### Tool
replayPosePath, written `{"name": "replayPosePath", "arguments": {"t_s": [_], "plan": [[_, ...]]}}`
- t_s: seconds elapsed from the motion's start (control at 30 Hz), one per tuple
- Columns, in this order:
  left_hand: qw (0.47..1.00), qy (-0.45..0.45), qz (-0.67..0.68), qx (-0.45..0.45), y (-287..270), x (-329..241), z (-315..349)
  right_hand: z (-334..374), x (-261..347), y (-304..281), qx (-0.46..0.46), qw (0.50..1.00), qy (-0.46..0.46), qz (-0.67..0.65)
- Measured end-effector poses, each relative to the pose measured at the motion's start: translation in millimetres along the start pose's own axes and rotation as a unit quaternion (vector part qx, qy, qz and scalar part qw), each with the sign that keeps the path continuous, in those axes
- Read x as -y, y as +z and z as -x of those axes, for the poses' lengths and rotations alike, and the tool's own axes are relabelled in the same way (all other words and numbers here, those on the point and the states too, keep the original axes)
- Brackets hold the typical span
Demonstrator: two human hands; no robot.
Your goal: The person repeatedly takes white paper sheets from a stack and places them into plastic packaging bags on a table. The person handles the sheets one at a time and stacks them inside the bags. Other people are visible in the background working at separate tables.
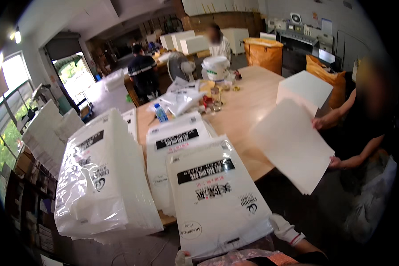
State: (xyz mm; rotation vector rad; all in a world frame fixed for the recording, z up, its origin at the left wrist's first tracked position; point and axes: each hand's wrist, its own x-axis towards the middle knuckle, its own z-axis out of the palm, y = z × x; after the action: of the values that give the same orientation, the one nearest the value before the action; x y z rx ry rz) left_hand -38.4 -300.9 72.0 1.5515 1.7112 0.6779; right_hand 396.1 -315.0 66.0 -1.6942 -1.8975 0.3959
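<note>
A pack of white paper in a clear plastic bag with black and red print lies tilted in front of me, at the table's near edge. My right hand, in a white glove with a red-striped cuff, grips its right edge near the lower corner. At its lower left corner my left hand holds on; only a few fingertips and some glove show. Just beyond, another bagged paper pack rests on the table. To the left stands a tall stack of bagged packs.
Across the right corner of the wooden table, a co-worker holds loose white sheets beside a paper stack. A water bottle, plastic bags, a white bucket and a fan are farther back. Two people sit beyond.
</note>
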Motion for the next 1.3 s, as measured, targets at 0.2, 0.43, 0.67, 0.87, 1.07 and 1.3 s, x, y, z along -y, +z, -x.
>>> {"name": "replayPosePath", "arguments": {"t_s": [0.2,0.43,0.67,0.87,1.07,1.3], "plan": [[0.942,0.322,0.084,-0.039,-11.0,-109.6,-68.3,-28.7,-59.7,46.9,-0.099,0.8,0.292,-0.514],[0.934,0.29,0.193,0.081,-94.0,-218.6,-50.3,-86.4,95.7,40.5,0.068,0.694,0.25,-0.672],[0.672,0.47,-0.091,-0.565,-241.5,-177.7,-52.0,-245.2,218.5,70.8,0.169,0.738,0.111,-0.643],[0.59,0.482,0.478,-0.437,-459.8,-72.4,-108.5,-297.6,387.1,75.4,0.459,0.571,-0.023,-0.68],[0.826,0.179,0.122,-0.52,-427.5,51.4,-102.7,-277.3,390.2,83.9,0.328,0.689,-0.063,-0.643],[0.908,-0.066,0.217,-0.354,-145.4,90.4,-84.2,-234.9,102.6,85.7,0.178,0.97,-0.031,-0.165]]}}
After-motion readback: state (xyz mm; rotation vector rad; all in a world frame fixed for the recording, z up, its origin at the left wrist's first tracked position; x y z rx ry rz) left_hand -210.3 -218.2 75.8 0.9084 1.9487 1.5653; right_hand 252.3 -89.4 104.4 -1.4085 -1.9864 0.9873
